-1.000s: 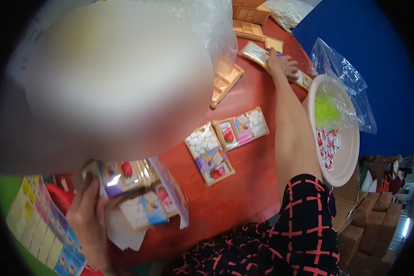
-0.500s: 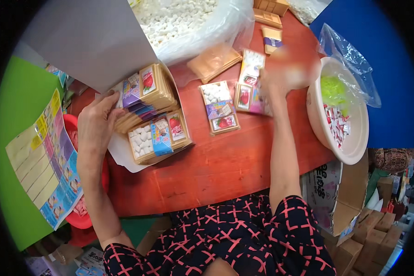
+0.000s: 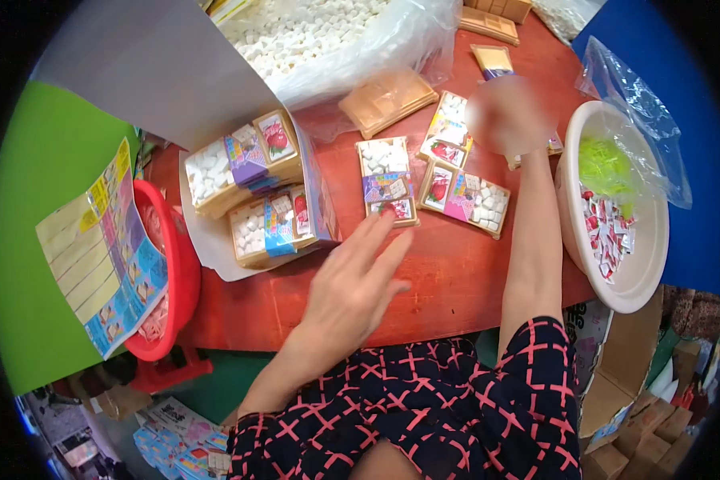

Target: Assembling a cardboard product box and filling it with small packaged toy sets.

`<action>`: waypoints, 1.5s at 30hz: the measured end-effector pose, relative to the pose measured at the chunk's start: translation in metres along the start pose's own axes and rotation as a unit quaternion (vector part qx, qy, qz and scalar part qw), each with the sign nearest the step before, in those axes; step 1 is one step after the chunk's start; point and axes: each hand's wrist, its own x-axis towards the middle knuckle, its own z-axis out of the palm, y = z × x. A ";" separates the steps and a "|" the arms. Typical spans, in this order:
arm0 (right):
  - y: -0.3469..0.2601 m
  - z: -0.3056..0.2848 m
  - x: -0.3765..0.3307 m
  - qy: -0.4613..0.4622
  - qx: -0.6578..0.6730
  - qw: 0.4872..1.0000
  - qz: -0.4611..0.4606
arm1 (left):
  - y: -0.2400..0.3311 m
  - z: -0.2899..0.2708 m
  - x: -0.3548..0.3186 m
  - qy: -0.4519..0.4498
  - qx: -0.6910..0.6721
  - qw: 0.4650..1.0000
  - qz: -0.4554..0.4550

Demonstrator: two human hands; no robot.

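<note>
Labelled candy box (image 3: pixel 386 180) lies just beyond open left hand (image 3: pixel 354 286).

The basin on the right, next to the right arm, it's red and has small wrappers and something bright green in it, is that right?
Not quite. The head view shows that the basin by the right arm is white, not red. It does hold small wrappers and something bright green. The red tub sits on the left.

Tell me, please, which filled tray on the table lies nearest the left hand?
The upright tray just beyond the left hand, almost at its fingers; the other trays lie farther off.
</note>
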 end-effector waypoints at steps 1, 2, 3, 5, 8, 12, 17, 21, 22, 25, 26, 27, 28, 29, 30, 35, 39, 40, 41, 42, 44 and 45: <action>-0.009 -0.008 -0.020 0.006 0.013 1.000 -0.005 | -0.004 0.018 0.002 -0.012 0.021 0.999 -0.033; -0.011 -0.009 -0.040 -0.003 0.013 1.000 -0.012 | -0.010 0.034 0.005 -0.025 0.040 0.997 -0.064; -0.011 -0.013 -0.058 0.009 0.057 0.998 -0.023 | -0.020 0.049 0.007 -0.025 0.041 0.996 -0.072; 0.000 -0.016 -0.069 0.021 0.101 0.994 -0.026 | -0.035 0.074 0.010 -0.046 0.123 0.989 -0.060; 0.015 -0.018 -0.080 0.003 0.043 0.995 -0.092 | -0.025 0.092 -0.001 -0.061 0.139 0.986 -0.075; 0.019 -0.013 -0.124 0.126 0.175 0.959 -0.184 | -0.017 0.083 -0.021 -0.070 0.083 0.993 -0.053; 0.020 -0.010 -0.198 0.045 0.193 0.956 -0.218 | -0.028 0.084 -0.010 0.082 0.025 0.983 -0.163; 0.035 0.010 -0.206 0.038 0.155 0.967 -0.200 | -0.033 0.092 0.005 0.084 0.055 0.980 -0.174; 0.034 0.009 -0.209 0.037 0.152 0.968 -0.197 | -0.033 0.093 0.008 0.071 0.056 0.979 -0.184; 0.031 0.002 -0.214 0.025 0.147 0.972 -0.183 | -0.037 0.092 0.015 0.067 0.036 0.976 -0.204; 0.033 -0.001 -0.215 0.014 0.162 0.968 -0.193 | -0.039 0.092 0.017 0.076 0.017 0.974 -0.214; 0.036 -0.003 -0.217 0.003 0.177 0.963 -0.204 | -0.041 0.094 0.018 0.080 0.003 0.970 -0.231; 0.038 -0.003 -0.217 0.002 0.178 0.962 -0.205 | -0.043 0.094 0.019 0.080 0.004 0.969 -0.232; 0.042 -0.003 -0.217 -0.004 0.221 0.953 -0.206 | -0.045 0.094 0.021 0.065 -0.013 0.964 -0.257; 0.046 -0.003 -0.217 -0.010 0.264 0.942 -0.207 | -0.047 0.094 0.021 0.051 -0.031 0.958 -0.282; 0.063 -0.006 -0.209 -0.059 0.440 0.875 -0.194 | -0.050 0.084 0.026 -0.004 -0.096 0.947 -0.305; 0.070 -0.029 -0.220 -0.111 0.493 0.842 -0.188 | -0.049 0.094 0.023 0.075 -0.112 0.955 -0.264; 0.068 -0.034 -0.224 -0.111 0.492 0.843 -0.187 | -0.048 0.097 0.024 0.076 -0.114 0.955 -0.264; 0.064 -0.037 -0.228 -0.114 0.521 0.835 -0.135 | -0.047 0.100 0.026 0.090 -0.089 0.958 -0.257; 0.063 -0.039 -0.230 -0.115 0.548 0.824 -0.083 | -0.046 0.102 0.028 0.104 -0.064 0.961 -0.250; 0.066 -0.041 -0.228 -0.124 0.553 0.820 -0.080 | -0.033 0.093 0.043 0.029 -0.021 0.962 -0.272; 0.066 -0.040 -0.227 -0.152 0.537 0.827 -0.062 | -0.028 0.091 0.049 -0.046 0.024 0.954 -0.296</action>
